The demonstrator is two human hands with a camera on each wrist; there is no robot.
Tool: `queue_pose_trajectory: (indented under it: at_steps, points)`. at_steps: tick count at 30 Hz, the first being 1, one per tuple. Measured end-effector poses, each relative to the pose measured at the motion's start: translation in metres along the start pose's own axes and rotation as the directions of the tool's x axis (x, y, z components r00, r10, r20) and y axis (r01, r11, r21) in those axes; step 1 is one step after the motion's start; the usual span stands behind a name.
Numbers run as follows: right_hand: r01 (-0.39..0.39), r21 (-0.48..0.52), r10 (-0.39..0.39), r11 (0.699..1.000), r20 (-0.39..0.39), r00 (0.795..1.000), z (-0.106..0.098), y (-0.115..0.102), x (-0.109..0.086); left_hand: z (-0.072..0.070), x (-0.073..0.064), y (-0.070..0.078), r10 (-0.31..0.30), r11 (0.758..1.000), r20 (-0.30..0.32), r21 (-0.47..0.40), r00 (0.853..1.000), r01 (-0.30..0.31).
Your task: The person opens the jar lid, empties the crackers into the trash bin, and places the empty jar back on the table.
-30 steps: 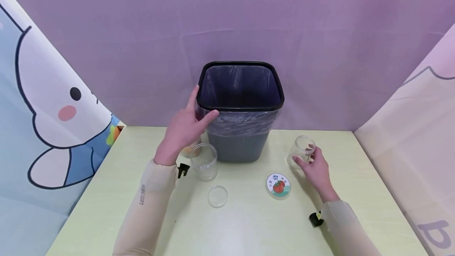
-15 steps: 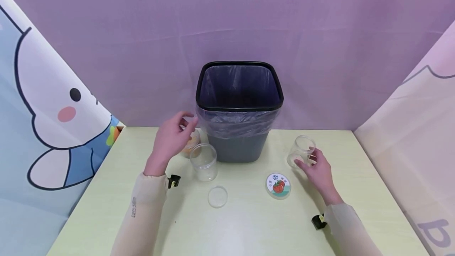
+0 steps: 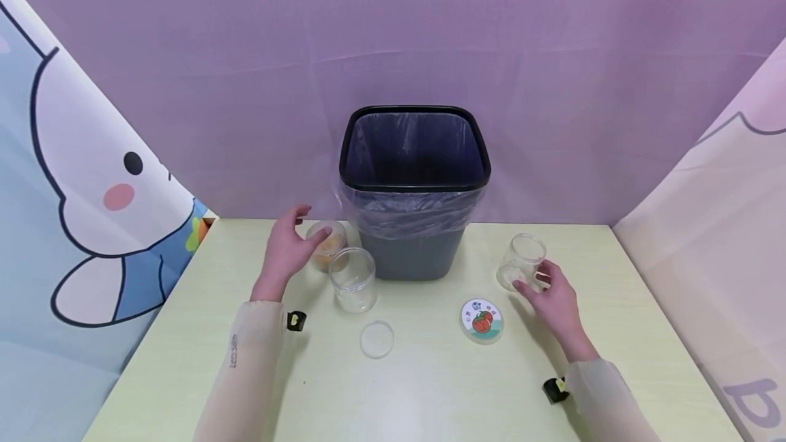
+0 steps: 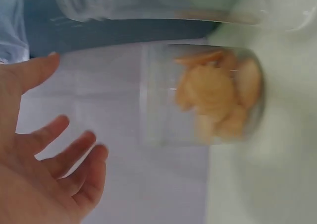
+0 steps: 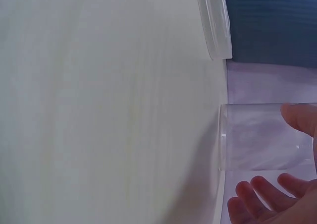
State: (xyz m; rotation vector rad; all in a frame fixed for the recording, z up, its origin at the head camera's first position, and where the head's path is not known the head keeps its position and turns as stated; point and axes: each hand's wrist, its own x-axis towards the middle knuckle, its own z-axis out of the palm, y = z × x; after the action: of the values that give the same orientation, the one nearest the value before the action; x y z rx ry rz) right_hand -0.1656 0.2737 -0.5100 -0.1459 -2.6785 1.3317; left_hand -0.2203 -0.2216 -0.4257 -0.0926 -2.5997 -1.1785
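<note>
My left hand [image 3: 287, 254] is beside a clear jar [image 3: 329, 251] holding several orange-tan biscuit-like pieces [image 4: 218, 92]. Its fingers are spread and loosely bent; in the left wrist view a gap shows between them and the jar. Another clear jar [image 3: 353, 285], uncovered and without visible contents, stands just in front of that one. On the right, an uncovered clear jar [image 3: 518, 264] stands upright on the table. My right hand [image 3: 555, 302] is around its near right side, thumb [image 5: 299, 119] overlapping the wall and fingers [image 5: 272, 196] apart from it.
A grey bin [image 3: 413, 254] with a black rim and plastic liner stands at the back centre. Towards the front lie a clear ring-like lid [image 3: 376, 340] and a lid with a tomato picture [image 3: 482, 320]. A purple cloth [image 3: 552, 87] hangs behind the table.
My left hand has left the bin's rim, moving down and left beside the jar of biscuit-like pieces. The right hand has loosened and drawn slightly away from its jar, which stays in place.
</note>
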Motion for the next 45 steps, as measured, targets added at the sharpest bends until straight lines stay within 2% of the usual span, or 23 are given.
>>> queue_pose_trajectory:
  at_steps: [3, 8, 15, 21, 26, 31, 37, 45]
  points:
    - [-0.011, 0.002, 0.011, 1.000, 0.009, 1.000, -0.002, -0.002, -0.004, 0.007, 0.003, -0.011, -0.068, 0.995, 0.051, -0.065, 0.996, 0.071]
    - [-0.051, -0.019, 0.052, 0.999, 0.060, 0.997, -0.006, -0.012, -0.010, 0.017, 0.008, -0.025, -0.159, 0.974, 0.141, -0.139, 0.977, 0.179]
    - [-0.151, -0.066, 0.159, 0.986, 0.143, 0.977, -0.008, -0.025, -0.019, 0.029, 0.014, -0.037, -0.204, 0.954, 0.191, -0.181, 0.960, 0.239]
    - [-0.147, -0.064, 0.156, 0.987, 0.173, 0.973, -0.006, -0.028, -0.031, 0.032, 0.013, -0.041, -0.242, 0.949, 0.218, -0.152, 0.945, 0.278]
    - [-0.134, -0.034, 0.138, 0.990, 0.195, 0.971, -0.003, -0.031, -0.038, 0.032, 0.010, -0.042, -0.233, 0.949, 0.243, -0.152, 0.942, 0.274]
    - [-0.103, 0.005, 0.100, 0.995, 0.207, 0.973, 0.005, -0.035, -0.041, 0.034, 0.009, -0.045, -0.179, 0.963, 0.254, -0.154, 0.951, 0.223]
    - [-0.085, 0.025, 0.078, 0.996, 0.223, 0.972, 0.015, -0.043, -0.043, 0.037, 0.006, -0.051, -0.158, 0.975, 0.209, -0.123, 0.965, 0.186]
    - [-0.052, 0.057, 0.037, 0.997, 0.233, 0.972, 0.019, -0.049, -0.048, 0.029, -0.010, -0.050, -0.166, 0.982, 0.174, -0.057, 0.971, 0.178]
